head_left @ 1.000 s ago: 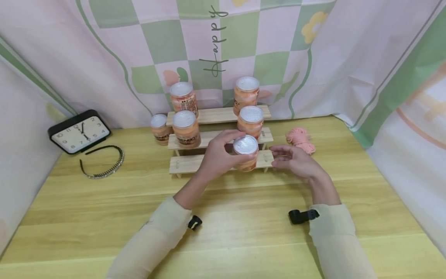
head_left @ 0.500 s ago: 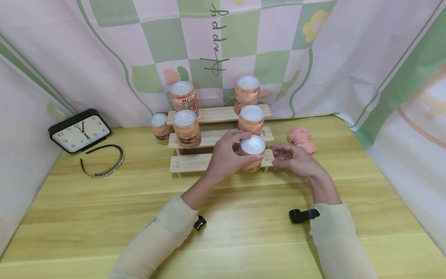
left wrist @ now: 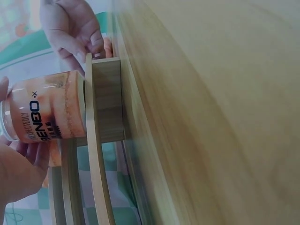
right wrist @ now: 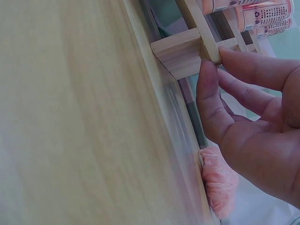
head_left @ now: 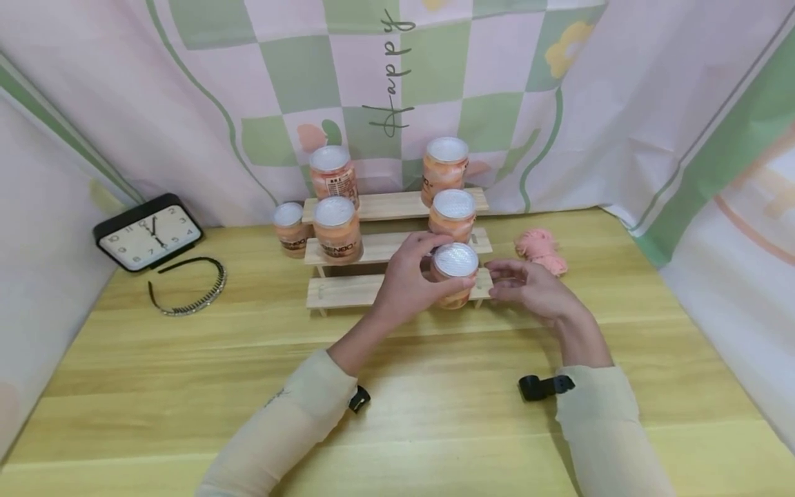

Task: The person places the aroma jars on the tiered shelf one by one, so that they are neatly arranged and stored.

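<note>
My left hand [head_left: 406, 279] grips an orange-labelled jar [head_left: 455, 266] with a silver lid, thumb in front and fingers behind. The jar stands upright at the right part of the lowest step [head_left: 344, 291] of a three-step wooden stand; in the left wrist view its base [left wrist: 80, 103] is right at the board. Thumb and index finger of my right hand [head_left: 528, 286] pinch the right end of that step, plainly seen in the right wrist view. Directly behind the gripped jar, a similar jar [head_left: 452, 210] stands on the middle step [head_left: 391, 246].
Similar jars stand on the top step, left [head_left: 332, 172] and right [head_left: 444, 169], and on the middle step's left [head_left: 337, 231]. Another jar [head_left: 290, 231] sits on the table beside the stand. Pink yarn [head_left: 540, 250] lies right; a clock [head_left: 149, 233] and headband [head_left: 186, 308] lie left.
My left hand has slid the jar a little to the right along the lowest step, closer to my right hand. The right hand keeps its place at the step's end.
</note>
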Action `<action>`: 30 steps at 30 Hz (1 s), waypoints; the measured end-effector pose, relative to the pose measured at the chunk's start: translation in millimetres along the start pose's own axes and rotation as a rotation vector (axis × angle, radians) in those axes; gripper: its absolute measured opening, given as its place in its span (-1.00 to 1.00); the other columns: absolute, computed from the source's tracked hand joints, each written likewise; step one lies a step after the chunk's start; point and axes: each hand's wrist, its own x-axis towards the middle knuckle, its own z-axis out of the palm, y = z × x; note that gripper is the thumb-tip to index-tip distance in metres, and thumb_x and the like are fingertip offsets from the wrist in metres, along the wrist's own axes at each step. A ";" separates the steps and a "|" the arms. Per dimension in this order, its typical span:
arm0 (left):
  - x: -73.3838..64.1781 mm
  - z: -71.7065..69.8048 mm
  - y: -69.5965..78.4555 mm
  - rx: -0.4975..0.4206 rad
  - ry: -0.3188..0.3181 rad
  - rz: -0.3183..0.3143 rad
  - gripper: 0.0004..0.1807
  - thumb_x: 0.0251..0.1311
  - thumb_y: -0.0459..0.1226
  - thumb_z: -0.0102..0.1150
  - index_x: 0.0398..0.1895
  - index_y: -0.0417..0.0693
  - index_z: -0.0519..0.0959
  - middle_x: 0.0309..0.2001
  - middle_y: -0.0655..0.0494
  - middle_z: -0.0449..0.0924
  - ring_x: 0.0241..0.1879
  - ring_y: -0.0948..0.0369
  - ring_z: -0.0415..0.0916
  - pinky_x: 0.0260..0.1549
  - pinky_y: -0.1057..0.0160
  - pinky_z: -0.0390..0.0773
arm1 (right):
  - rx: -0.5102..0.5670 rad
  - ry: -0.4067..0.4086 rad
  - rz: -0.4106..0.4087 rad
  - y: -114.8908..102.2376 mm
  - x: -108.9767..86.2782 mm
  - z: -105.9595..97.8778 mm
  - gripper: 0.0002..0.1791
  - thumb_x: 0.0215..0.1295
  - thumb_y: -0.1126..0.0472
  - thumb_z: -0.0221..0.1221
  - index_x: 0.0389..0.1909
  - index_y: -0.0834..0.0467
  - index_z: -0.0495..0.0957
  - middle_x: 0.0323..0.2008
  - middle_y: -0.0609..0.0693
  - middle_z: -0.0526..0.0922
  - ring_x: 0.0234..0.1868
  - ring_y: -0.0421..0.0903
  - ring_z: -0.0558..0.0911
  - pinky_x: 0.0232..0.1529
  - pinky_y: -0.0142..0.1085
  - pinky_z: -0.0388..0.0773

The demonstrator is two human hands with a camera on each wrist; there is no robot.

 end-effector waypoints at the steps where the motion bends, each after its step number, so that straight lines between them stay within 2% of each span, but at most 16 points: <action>1: -0.7 -0.2 -1.0 -0.001 -0.007 0.002 -0.33 -0.03 -0.18 0.63 0.20 -0.10 0.60 0.12 0.01 0.49 0.00 0.18 0.50 -0.07 0.26 0.60 | 0.001 -0.001 0.001 0.6 -0.3 -0.1 -0.31 0.37 0.38 0.22 0.45 0.41 0.20 0.34 0.38 0.28 0.24 0.20 0.40 0.07 -0.32 0.58; 6: -5.6 -5.9 -4.7 -0.018 -0.043 0.017 -0.32 -0.02 -0.23 0.62 0.23 -0.11 0.58 0.14 -0.01 0.48 0.09 0.14 0.49 0.05 0.16 0.60 | 0.001 0.005 -0.007 2.7 -2.0 -0.1 -0.33 0.38 0.39 0.20 0.45 0.43 0.20 0.33 0.39 0.29 0.21 0.16 0.43 0.05 -0.33 0.58; 9: -9.3 -13.5 -5.9 -0.027 -0.040 0.017 -0.32 0.00 -0.24 0.61 0.24 -0.10 0.58 0.16 0.03 0.49 0.17 0.10 0.47 0.11 0.10 0.58 | 0.006 0.001 -0.014 3.2 -2.2 0.3 -0.33 0.38 0.40 0.20 0.44 0.44 0.19 0.31 0.39 0.30 0.19 0.13 0.44 0.06 -0.32 0.59; 17: -18.6 -40.3 -11.4 -0.060 0.004 -0.016 -0.40 0.08 -0.31 0.54 0.23 -0.18 0.57 0.18 -0.01 0.53 0.20 -0.04 0.47 0.16 -0.07 0.52 | 0.003 0.005 -0.010 2.0 -2.6 0.1 -0.32 0.37 0.40 0.20 0.45 0.44 0.18 0.32 0.40 0.28 0.21 0.17 0.42 0.07 -0.32 0.58; 21: -23.7 -51.4 -14.1 -0.066 0.026 -0.024 -0.43 0.10 -0.32 0.52 0.22 -0.16 0.58 0.17 -0.04 0.54 0.19 -0.09 0.47 0.15 -0.10 0.52 | -0.002 0.006 -0.011 1.3 -2.5 0.0 -0.32 0.37 0.41 0.19 0.45 0.44 0.18 0.32 0.40 0.28 0.22 0.18 0.41 0.07 -0.31 0.58; 27: -30.8 -65.6 -19.5 -0.104 0.072 -0.024 -0.47 0.12 -0.37 0.49 0.19 -0.27 0.58 0.11 -0.17 0.57 0.14 -0.12 0.50 0.12 -0.16 0.52 | -0.004 0.004 -0.012 0.0 -1.3 0.1 -0.32 0.37 0.42 0.19 0.44 0.45 0.19 0.32 0.41 0.29 0.21 0.18 0.42 0.07 -0.31 0.59; 30: -33.8 -72.6 -19.5 -0.118 0.107 -0.025 -0.50 0.13 -0.37 0.48 0.16 -0.28 0.60 0.07 -0.14 0.60 0.09 -0.10 0.55 0.09 -0.12 0.56 | -0.003 0.000 -0.012 -0.7 -0.5 -0.1 -0.32 0.37 0.41 0.19 0.44 0.45 0.19 0.31 0.41 0.29 0.20 0.16 0.43 0.06 -0.31 0.59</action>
